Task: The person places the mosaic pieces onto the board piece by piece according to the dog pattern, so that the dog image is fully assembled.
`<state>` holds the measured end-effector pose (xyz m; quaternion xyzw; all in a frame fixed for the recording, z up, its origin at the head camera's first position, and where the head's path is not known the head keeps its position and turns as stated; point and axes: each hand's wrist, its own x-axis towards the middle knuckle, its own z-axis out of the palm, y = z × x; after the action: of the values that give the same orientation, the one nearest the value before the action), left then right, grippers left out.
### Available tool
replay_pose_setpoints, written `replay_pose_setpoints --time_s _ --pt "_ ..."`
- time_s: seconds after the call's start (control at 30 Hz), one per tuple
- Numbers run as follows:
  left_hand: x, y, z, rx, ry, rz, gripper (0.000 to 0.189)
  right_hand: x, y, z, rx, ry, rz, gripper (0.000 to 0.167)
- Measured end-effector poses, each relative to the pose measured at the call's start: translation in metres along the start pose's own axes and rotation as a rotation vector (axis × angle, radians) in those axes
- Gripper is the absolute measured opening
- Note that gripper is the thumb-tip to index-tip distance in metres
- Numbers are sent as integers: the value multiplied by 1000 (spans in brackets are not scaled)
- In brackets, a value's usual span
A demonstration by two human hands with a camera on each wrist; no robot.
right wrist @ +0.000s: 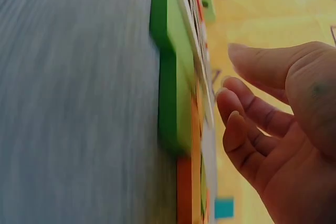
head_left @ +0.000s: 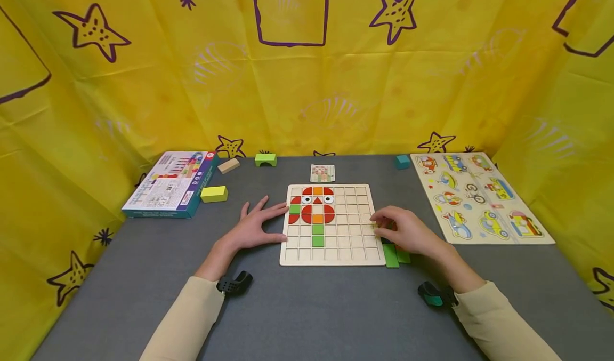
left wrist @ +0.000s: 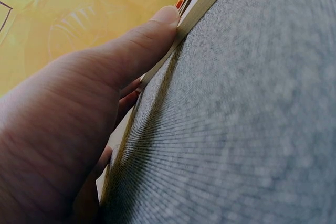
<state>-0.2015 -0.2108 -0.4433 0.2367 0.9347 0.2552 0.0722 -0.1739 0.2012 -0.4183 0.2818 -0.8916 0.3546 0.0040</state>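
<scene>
A pale wooden grid board (head_left: 355, 243) lies on the table. Red, white, orange and green tiles on its left half form a figure with two round eyes; a green tile (head_left: 318, 241) is at the lower end. Spread fingers of my left hand (head_left: 249, 230) touch the board's left edge, and the left wrist view shows the thumb (left wrist: 167, 15) against its rim. My right hand (head_left: 408, 232) hovers over the right edge, fingers loosely bent, nothing visible between them in the right wrist view. Beneath and beside it lie green tiles (head_left: 390, 256), partly hidden; an orange tile (right wrist: 185, 190) also shows.
A small picture card (head_left: 322, 173) lies behind the board. At left are a game box (head_left: 168, 182), a yellow block (head_left: 214, 194), a plain wooden block (head_left: 228, 166) and a green arch block (head_left: 266, 160). A blue block (head_left: 402, 162) and a vehicle puzzle board (head_left: 472, 211) sit at right.
</scene>
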Motion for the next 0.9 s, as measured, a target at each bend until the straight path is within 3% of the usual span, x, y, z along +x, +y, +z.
replay_pose_setpoints --time_s 0.4,0.9 --pt "1 2 -2 -1 -12 -18 83 -26 29 -34 -64 -24 94 23" --pt "-1 2 -1 -7 -4 -13 83 -31 39 -41 -93 -96 116 20"
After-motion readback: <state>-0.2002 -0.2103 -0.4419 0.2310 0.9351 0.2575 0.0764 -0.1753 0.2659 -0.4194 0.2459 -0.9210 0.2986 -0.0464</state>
